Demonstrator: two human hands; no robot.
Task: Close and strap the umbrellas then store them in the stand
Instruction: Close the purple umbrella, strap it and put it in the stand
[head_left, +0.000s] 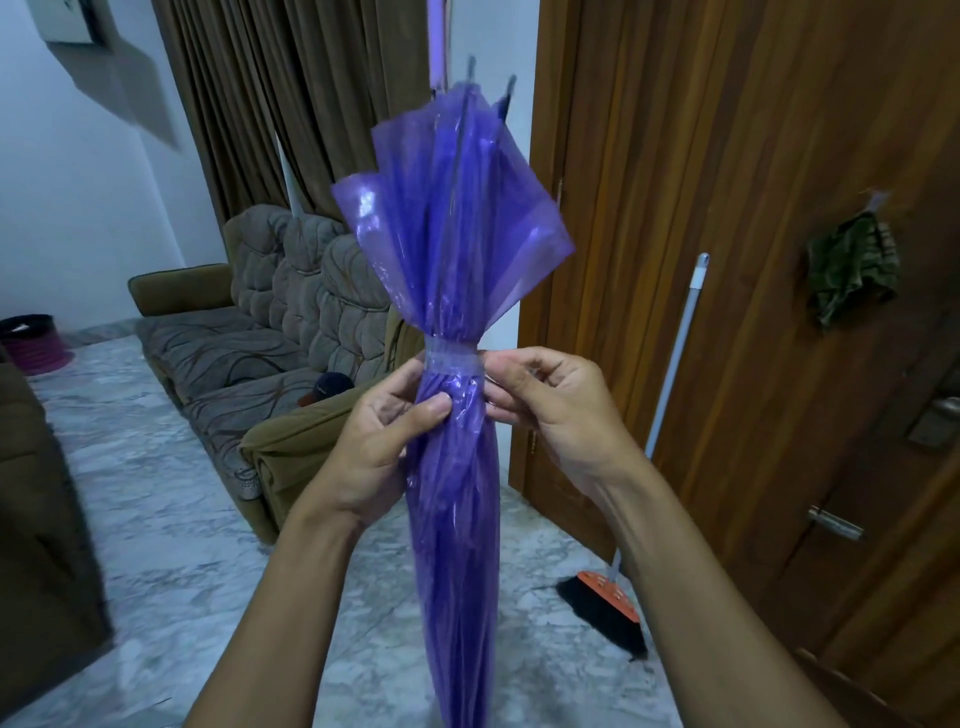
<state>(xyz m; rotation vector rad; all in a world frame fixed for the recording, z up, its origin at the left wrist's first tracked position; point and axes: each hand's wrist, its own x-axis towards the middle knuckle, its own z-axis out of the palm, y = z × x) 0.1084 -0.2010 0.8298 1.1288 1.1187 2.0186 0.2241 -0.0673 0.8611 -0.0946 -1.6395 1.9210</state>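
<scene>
A translucent purple umbrella (453, 249) stands upright in the middle of the view, folded, its loose canopy edges flaring above a pale strap (451, 358) wound round it. Its handle end runs up past the top edge and its tip drops below the bottom edge. My left hand (387, 436) grips the folded canopy just below the strap, thumb pressed on the front. My right hand (550, 405) pinches the strap's end at the umbrella's right side. No stand shows clearly.
A brown-grey sofa (270, 332) stands at the left, brown curtains (291, 93) behind it. A broom (670, 395) leans on the wooden door (753, 208) at right, its head (605, 608) on the marble floor. A dark round container (31, 343) sits at far left.
</scene>
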